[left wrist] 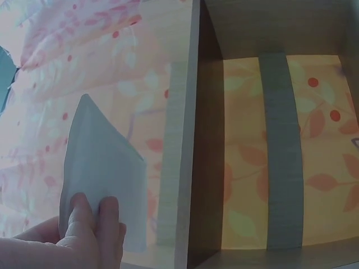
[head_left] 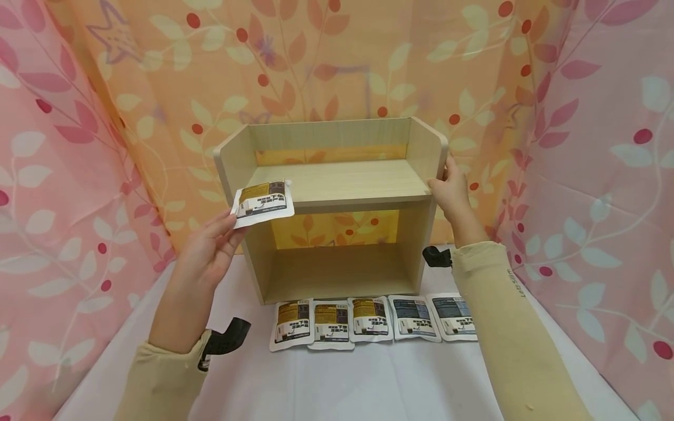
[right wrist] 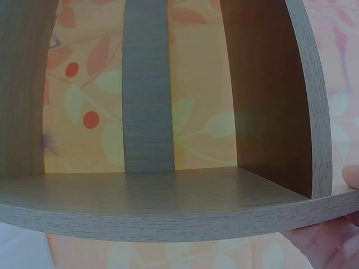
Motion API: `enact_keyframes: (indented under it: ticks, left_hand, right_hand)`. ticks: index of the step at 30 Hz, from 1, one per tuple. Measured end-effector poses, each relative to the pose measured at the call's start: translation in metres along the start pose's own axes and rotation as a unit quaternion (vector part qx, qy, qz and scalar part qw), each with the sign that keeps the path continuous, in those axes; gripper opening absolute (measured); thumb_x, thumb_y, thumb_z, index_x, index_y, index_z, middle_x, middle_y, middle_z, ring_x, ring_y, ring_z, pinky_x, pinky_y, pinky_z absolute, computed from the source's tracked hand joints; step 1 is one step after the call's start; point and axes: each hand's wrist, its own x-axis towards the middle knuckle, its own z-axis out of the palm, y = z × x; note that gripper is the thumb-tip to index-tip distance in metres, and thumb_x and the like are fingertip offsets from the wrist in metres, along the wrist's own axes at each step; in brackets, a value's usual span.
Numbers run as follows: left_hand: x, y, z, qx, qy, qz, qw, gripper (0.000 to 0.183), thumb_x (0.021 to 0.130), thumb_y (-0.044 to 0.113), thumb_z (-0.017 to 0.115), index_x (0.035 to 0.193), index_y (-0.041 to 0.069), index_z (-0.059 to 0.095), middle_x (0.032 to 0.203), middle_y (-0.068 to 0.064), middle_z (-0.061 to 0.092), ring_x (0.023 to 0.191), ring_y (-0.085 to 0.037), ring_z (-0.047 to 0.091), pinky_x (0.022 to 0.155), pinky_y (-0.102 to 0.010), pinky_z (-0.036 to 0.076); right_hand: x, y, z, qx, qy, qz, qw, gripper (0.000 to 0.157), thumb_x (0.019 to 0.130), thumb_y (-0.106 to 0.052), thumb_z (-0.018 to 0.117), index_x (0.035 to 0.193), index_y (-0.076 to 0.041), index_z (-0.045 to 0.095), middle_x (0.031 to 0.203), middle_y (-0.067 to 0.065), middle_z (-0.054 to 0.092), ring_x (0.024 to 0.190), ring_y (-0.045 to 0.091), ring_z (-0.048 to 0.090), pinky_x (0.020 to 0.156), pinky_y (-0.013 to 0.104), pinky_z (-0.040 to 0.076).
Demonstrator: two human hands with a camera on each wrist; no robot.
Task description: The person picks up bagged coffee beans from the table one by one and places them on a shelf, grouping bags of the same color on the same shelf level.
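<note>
My left hand point(head_left: 204, 252) pinches a white sachet point(head_left: 263, 203) with a gold and black printed label by its lower left corner, in front of the left panel of a small two-tier wooden shelf point(head_left: 337, 182). The left wrist view shows the plain white back of this sachet point(left wrist: 106, 157), with fingertips point(left wrist: 80, 200) against it. At the other end, my right hand point(head_left: 454, 202) grips the shelf's right side panel point(head_left: 429, 146), thumb at the front edge and the other fingers mostly hidden behind. In the right wrist view that hand point(right wrist: 331, 244) shows only partly, at the lower right.
A row of several sachets lies on the white cloth point(head_left: 337, 386) before the shelf: gold-labelled ones point(head_left: 330, 324) to the left, dark blue ones point(head_left: 414, 317) to the right. My right sleeve point(head_left: 518, 327) overlaps the rightmost. Floral curtains point(head_left: 316, 58) surround the table on three sides.
</note>
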Motion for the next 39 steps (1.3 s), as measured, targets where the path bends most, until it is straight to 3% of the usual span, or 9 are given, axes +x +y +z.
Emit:
enact_keyframes:
  ticks: [4,10,15,22,26,29,36,39]
  left_hand:
    - [0.005,0.002,0.003,0.006,0.005,-0.013,0.9999,0.056,0.096,-0.009,0.048,0.149,0.001,0.033,0.143,-0.009,0.037,0.087,-0.021,0.068,0.092,-0.030,0.045]
    - [0.013,0.004,0.007,-0.002,0.014,-0.031,0.9994,0.065,0.096,-0.009,0.048,0.154,0.007,0.023,0.141,-0.006,0.037,0.083,-0.019,0.067,0.092,-0.029,0.045]
    - [0.020,0.005,0.011,-0.034,0.031,-0.035,0.9983,0.059,0.095,-0.011,0.049,0.149,0.006,0.032,0.127,-0.008,0.047,0.080,-0.022,0.067,0.091,-0.030,0.046]
    - [0.028,0.011,0.011,-0.056,0.026,-0.041,0.9972,0.023,0.094,-0.012,0.049,0.115,-0.002,0.050,0.095,-0.014,0.062,0.076,-0.024,0.068,0.080,-0.032,0.055]
    - [0.035,0.015,0.011,-0.079,0.016,-0.060,0.9949,0.029,0.096,-0.010,0.046,0.124,-0.001,0.046,0.088,-0.017,0.064,0.078,-0.025,0.067,0.085,-0.032,0.053]
    - [0.041,0.017,0.013,-0.101,0.018,-0.076,0.9918,0.044,0.096,-0.010,0.045,0.136,0.005,0.038,0.095,-0.018,0.063,0.081,-0.027,0.067,0.092,-0.033,0.047]
    - [0.052,0.020,0.015,-0.121,0.034,-0.086,0.9884,0.057,0.096,-0.012,0.045,0.146,0.012,0.030,0.135,-0.009,0.052,0.088,-0.028,0.067,0.096,-0.034,0.042]
    - [0.055,0.021,0.015,-0.117,0.040,-0.089,0.9883,0.061,0.096,-0.012,0.046,0.149,0.014,0.028,0.137,-0.008,0.050,0.091,-0.027,0.066,0.097,-0.034,0.041]
  right_hand:
    - [0.000,0.000,0.000,-0.002,0.002,0.000,1.000,0.075,0.088,0.010,0.046,0.154,-0.021,0.028,0.139,0.024,0.049,0.122,0.031,0.049,0.102,0.046,0.042]
    - [0.000,0.000,0.000,-0.006,0.004,0.004,1.000,0.073,0.088,0.010,0.046,0.153,-0.019,0.030,0.137,0.024,0.050,0.121,0.030,0.049,0.101,0.045,0.043]
    - [0.000,-0.001,-0.001,-0.005,0.005,0.009,1.000,0.074,0.089,0.009,0.045,0.154,-0.020,0.029,0.137,0.025,0.050,0.121,0.030,0.049,0.102,0.046,0.041]
    - [-0.001,-0.001,0.000,-0.008,0.011,0.002,1.000,0.069,0.087,0.010,0.046,0.151,-0.015,0.035,0.132,0.026,0.053,0.116,0.030,0.051,0.099,0.044,0.044]
    - [-0.001,-0.001,0.001,-0.005,0.010,0.005,1.000,0.067,0.087,0.011,0.046,0.149,-0.013,0.037,0.134,0.025,0.053,0.117,0.029,0.051,0.097,0.042,0.045]
    - [-0.001,-0.002,0.001,-0.008,0.009,0.004,1.000,0.068,0.087,0.010,0.046,0.150,-0.013,0.036,0.133,0.026,0.053,0.117,0.030,0.051,0.098,0.043,0.044]
    - [-0.001,-0.001,0.001,-0.007,0.009,0.003,1.000,0.068,0.087,0.010,0.046,0.150,-0.013,0.036,0.134,0.025,0.052,0.118,0.030,0.051,0.099,0.044,0.044]
    - [-0.001,-0.001,0.001,-0.004,0.009,0.004,1.000,0.069,0.087,0.011,0.045,0.150,-0.013,0.036,0.135,0.025,0.052,0.118,0.029,0.051,0.098,0.043,0.044]
